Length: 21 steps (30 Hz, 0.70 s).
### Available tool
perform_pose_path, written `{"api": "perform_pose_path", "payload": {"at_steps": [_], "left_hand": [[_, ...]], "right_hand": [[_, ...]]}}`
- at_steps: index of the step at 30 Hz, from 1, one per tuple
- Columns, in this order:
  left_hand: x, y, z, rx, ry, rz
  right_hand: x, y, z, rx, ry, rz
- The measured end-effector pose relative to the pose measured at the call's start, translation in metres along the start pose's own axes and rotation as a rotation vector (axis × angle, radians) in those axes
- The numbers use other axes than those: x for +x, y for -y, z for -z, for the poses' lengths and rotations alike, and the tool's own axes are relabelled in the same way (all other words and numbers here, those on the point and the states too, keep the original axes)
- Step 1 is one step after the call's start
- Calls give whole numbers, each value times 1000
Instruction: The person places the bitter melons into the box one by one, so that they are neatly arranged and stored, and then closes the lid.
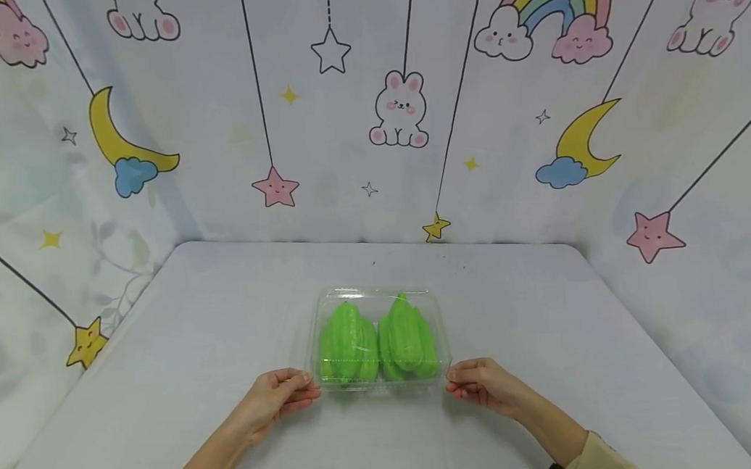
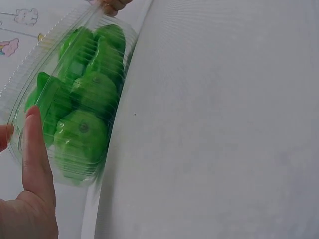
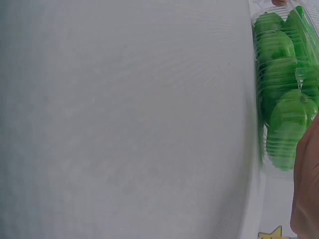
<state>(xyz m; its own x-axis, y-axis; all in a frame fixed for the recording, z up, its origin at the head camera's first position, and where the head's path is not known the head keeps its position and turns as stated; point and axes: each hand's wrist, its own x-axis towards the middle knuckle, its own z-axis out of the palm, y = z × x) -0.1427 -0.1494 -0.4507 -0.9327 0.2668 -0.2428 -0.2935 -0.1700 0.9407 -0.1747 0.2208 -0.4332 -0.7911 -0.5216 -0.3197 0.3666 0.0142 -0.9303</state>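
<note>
A clear plastic clamshell box stands on the white table, its lid down over the base. Inside lie several bright green ridged, elongated pieces, grouped in a left and a right cluster; their exact kind is unclear. At the box's near left corner, my left hand pinches the rim between thumb and fingers. My right hand pinches the rim at the near right corner. In the left wrist view, a straight finger lies along the lid edge. The right wrist view shows only part of the right hand; its fingertips are hidden.
The white table extends around the box on all sides. Behind it hangs a backdrop printed with rabbits, stars, moons and rainbows. A few small dark specks lie near the table's far edge. Dark wrist straps show at the bottom of the head view.
</note>
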Motion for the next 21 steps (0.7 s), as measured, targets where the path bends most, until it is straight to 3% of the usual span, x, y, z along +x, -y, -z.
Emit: {"api": "perform_pose_path", "payload": {"at_steps": [5, 12, 21], "left_hand": [[-2, -2, 0, 21, -18, 12], [-4, -12, -3, 142, 9, -40], [-6, -16, -1, 123, 44, -33]], "right_hand": [[-1, 1, -2, -2, 3, -11], [-3, 4, -3, -16, 0, -11], [-4, 7, -5, -43, -5, -13]]}}
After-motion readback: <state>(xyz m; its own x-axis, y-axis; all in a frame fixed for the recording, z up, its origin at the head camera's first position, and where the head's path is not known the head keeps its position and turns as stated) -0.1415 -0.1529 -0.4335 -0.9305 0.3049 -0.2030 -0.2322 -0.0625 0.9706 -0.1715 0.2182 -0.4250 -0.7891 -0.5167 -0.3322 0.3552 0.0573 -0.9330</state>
